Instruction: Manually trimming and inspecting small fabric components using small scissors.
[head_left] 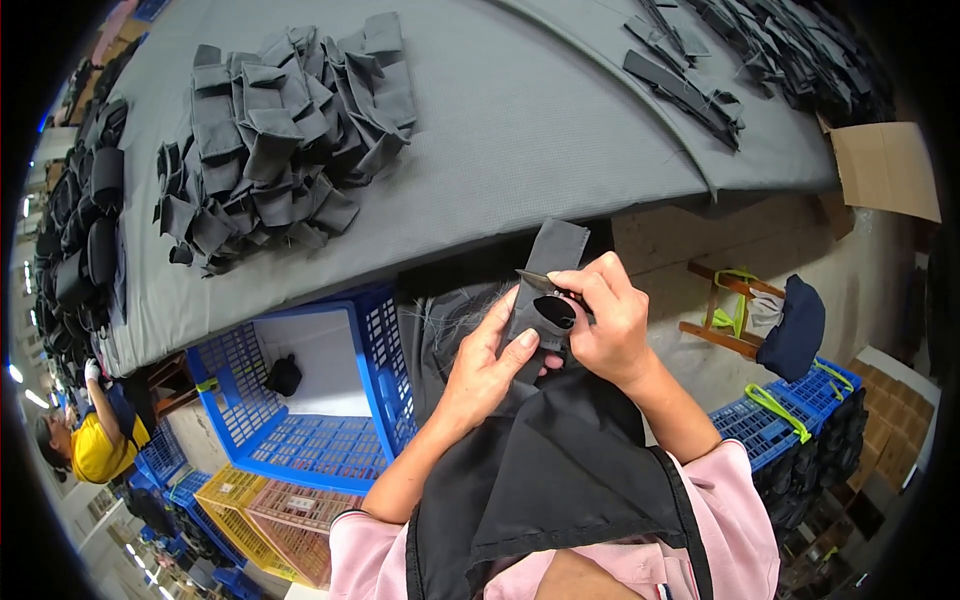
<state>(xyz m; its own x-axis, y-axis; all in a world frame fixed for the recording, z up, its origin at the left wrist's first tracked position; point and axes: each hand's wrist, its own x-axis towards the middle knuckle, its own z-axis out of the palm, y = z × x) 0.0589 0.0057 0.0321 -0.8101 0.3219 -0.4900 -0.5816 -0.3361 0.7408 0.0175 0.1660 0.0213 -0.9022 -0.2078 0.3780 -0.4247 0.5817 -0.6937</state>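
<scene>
In the middle of the frame we hold a small dark grey fabric piece [545, 285] between both hands, in the air just below the near edge of the grey surface [520, 120]. Our left hand [485, 365] comes in from the lower left and is closed on the piece's lower half, thumb pressed on the front and fingers behind it. Our right hand [605, 320] comes in from the lower right and is curled shut around a small pair of thread snips [542, 283], whose pointed blades aim left and lie against the fabric near its middle. The piece's long axis runs from bottom to top of the frame, tilted slightly right, and its top end stands free above our fingers. Both hands touch it; the left one carries it and the right one meets it only through the blades.

Beneath our hands a black apron [560, 480] covers our lap. To the left a blue plastic crate [300, 400] stands open with one small dark item inside. On the surface, upper left, lies a heap of similar grey fabric pieces [285, 130], with darker pieces [80, 220] along the far left edge and more strips [690, 80] in the upper right. Nothing stands between our hands and the piece.
</scene>
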